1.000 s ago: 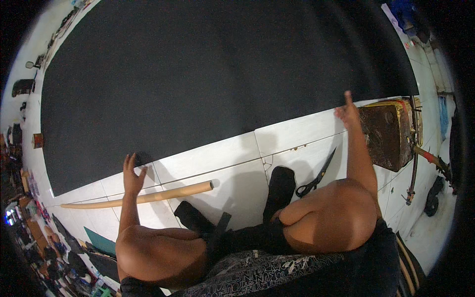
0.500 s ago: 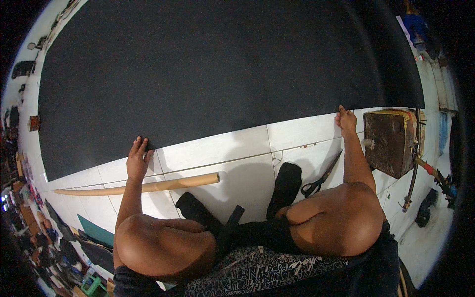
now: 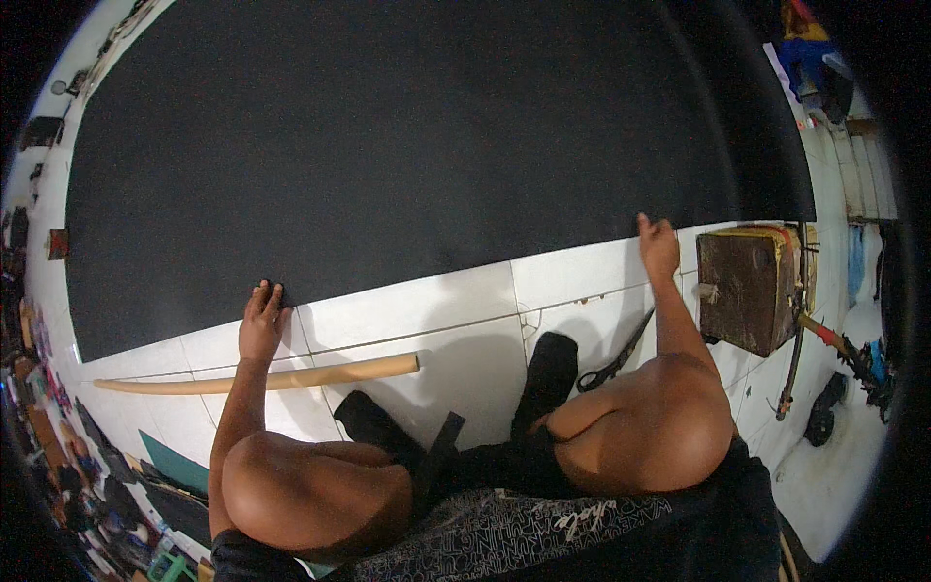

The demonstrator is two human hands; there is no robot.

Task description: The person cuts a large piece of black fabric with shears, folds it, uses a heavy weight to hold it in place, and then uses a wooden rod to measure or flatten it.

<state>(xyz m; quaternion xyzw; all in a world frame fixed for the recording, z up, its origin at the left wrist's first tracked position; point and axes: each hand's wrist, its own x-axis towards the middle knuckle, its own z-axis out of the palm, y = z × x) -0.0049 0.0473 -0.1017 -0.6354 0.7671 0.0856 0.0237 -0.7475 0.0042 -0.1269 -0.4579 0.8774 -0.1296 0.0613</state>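
A wide black sheet (image 3: 417,136), which looks like fabric, lies spread flat over the white tiled floor. My left hand (image 3: 262,325) rests on its near edge at the left, palm down with the fingers stretched over the black surface. At the right, my right hand (image 3: 660,250) is at the same edge, thumb and some fingers bent in and closed on the border. Between my left wrist and the floor runs a long tan tube (image 3: 373,368). A pair of black-handled scissors (image 3: 603,372) lies by my right knee, partly hidden.
A worn brown block-like box (image 3: 742,291) stands beside the sheet's near right corner, with a rod and a red-marked tool (image 3: 824,332) against it. A small brown block (image 3: 59,243) sits at the left edge. Clutter and a green stool (image 3: 173,567) fill the lower left.
The whole view has shifted slightly, so most things appear a little lower and farther left. My right hand's fingers have changed pose at the edge. The left hand stays flat on the sheet.
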